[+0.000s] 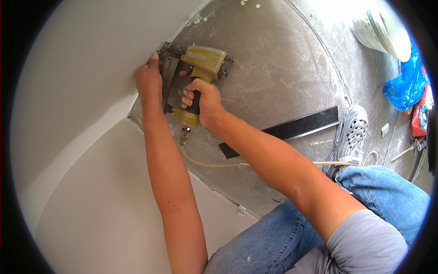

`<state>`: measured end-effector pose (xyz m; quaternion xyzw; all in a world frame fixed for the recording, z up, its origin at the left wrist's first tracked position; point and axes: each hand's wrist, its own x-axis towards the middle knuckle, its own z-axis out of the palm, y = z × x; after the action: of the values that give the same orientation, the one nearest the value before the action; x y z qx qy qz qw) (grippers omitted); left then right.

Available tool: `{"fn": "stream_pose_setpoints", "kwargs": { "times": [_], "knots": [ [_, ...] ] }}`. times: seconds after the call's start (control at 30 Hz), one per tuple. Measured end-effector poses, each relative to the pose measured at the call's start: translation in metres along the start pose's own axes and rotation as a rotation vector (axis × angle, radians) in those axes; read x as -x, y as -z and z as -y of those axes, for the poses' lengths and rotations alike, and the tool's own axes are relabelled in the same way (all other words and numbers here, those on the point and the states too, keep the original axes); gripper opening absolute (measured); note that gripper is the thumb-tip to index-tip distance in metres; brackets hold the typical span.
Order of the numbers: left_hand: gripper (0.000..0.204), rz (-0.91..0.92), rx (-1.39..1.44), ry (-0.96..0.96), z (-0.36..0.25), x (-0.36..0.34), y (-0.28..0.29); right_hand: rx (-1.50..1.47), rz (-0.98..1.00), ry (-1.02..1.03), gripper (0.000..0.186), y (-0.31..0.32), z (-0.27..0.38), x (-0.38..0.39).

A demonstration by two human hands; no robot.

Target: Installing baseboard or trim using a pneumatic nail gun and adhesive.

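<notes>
My right hand is wrapped round the black grip of a yellow pneumatic nail gun, with a finger by its trigger. The gun's nose points left at the foot of the white wall, and its dark magazine runs alongside my left hand. A pale air hose leads from the metal fitting at the grip's end. My left hand is closed low against the wall, beside the nose, its thumb pointing up. Its other fingers are mostly hidden, and what they hold cannot be made out.
A long black strip lies on the grey floor, near my clog. At the far right stand a white bucket and a blue plastic bag. White crumbs line the far wall base. Wall panels meet at the left corner.
</notes>
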<state>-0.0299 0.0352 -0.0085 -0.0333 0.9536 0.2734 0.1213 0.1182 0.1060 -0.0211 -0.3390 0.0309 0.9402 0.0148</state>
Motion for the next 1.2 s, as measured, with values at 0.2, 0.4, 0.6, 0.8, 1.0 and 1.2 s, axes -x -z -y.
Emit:
{"fn": "stream_pose_setpoints", "kwargs": {
  "times": [0.2,0.4,0.6,0.8,1.0,1.2],
  "knots": [
    [0.058,0.037,-0.192,-0.116,0.002,0.012,-0.003,0.097,-0.024,0.006,0.033,0.009,0.012,0.013],
    [0.059,-0.158,-0.494,-0.196,0.001,0.017,-0.015,0.19,-0.057,-0.008,0.037,0.019,0.03,0.032],
    [0.063,-0.311,-0.549,-0.176,0.005,0.009,-0.032,0.251,-0.055,-0.021,0.04,0.025,0.044,0.042],
    [0.053,-0.277,-0.633,-0.173,0.008,0.014,-0.032,0.268,-0.036,-0.015,0.039,0.025,0.049,0.047],
    [0.034,-0.352,-0.436,-0.437,-0.011,0.04,-0.057,0.275,-0.035,-0.02,0.033,0.036,0.062,0.053],
    [0.034,-0.398,-0.528,-0.468,-0.019,0.041,-0.069,0.302,-0.017,-0.034,0.03,0.038,0.068,0.061]
  ]
}}
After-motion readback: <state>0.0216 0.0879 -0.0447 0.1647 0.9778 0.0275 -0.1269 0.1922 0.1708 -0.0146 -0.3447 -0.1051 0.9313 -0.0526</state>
